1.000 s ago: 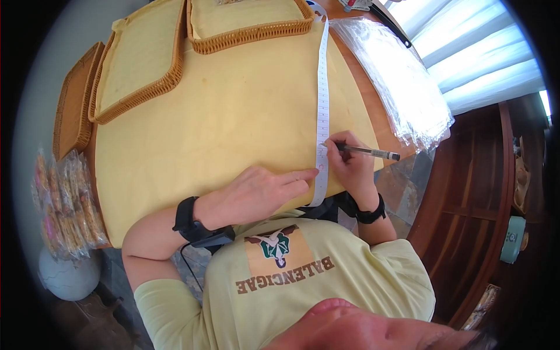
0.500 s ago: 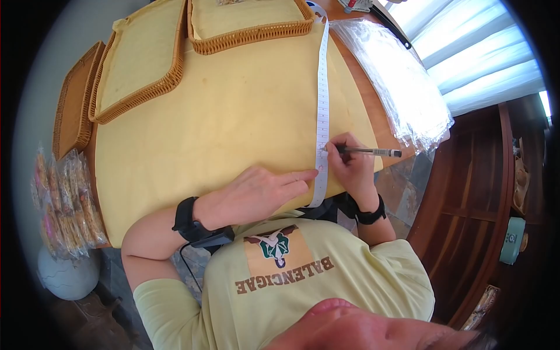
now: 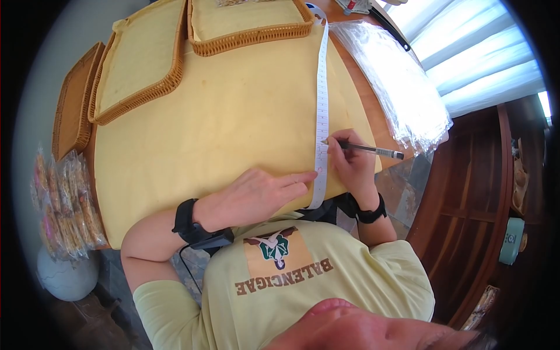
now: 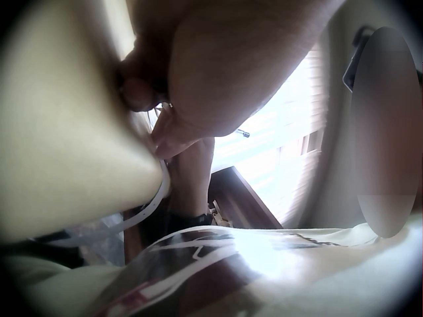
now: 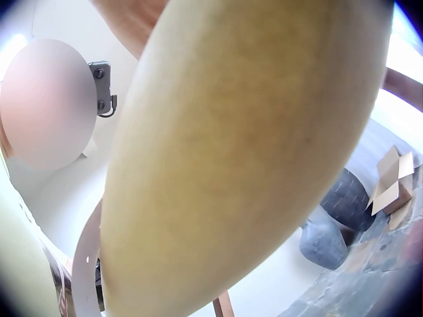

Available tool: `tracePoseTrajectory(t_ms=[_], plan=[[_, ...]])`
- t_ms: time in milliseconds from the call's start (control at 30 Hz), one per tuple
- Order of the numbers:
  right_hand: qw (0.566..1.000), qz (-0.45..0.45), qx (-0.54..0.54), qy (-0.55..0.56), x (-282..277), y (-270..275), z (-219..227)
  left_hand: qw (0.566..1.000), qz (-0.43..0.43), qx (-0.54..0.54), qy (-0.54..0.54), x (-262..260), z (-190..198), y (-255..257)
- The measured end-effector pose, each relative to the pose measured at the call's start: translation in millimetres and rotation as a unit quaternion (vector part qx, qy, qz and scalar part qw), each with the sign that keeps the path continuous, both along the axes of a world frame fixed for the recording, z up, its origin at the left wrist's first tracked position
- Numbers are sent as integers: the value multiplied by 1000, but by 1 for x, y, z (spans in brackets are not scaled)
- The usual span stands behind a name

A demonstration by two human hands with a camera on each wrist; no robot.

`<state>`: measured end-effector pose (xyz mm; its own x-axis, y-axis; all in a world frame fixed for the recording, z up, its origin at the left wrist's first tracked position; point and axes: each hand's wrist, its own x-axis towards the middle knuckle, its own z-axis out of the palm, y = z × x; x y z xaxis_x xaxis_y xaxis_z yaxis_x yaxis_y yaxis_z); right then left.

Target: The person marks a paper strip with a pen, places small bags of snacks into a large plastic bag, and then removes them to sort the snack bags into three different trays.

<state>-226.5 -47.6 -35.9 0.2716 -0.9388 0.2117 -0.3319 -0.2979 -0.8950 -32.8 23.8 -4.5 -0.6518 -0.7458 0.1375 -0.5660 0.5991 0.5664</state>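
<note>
On the near edge of the yellow cloth (image 3: 221, 122), a white measuring tape (image 3: 321, 87) runs straight from the far baskets down to the person and hangs over the desk's front. The right hand (image 3: 349, 160) pinches a pen (image 3: 364, 149) between thumb and fingers, its tip touching the tape's right edge a little above the left hand's fingertips. The left hand (image 3: 256, 195) lies flat on the cloth, fingers straight and close together, the foremost fingertip pressing the tape down; the left wrist view shows the tape curling off below that hand. My reading is that a mark is being set at a reading on the tape, with the left hand serving as the clamp. The next move would call for the tape to be kept from sliding and the pen tip held steady at the chosen line. Beyond the cloth stand two wicker trays (image 3: 140, 64) lined in yellow, a third at the left edge, a stack of clear plastic bags (image 3: 396, 87) on the right, and packed snacks (image 3: 64, 198) at the left.
</note>
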Motion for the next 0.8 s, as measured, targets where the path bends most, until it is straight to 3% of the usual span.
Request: tracePoseTrajectory(t_ms=[467,800], plan=[[998,10,-51,31,4,0,4,999,-3,-28,39,0,-7,0],[995,8,-61,76,4,-2,4,1000,-7,-6,2,1,-2,0]])
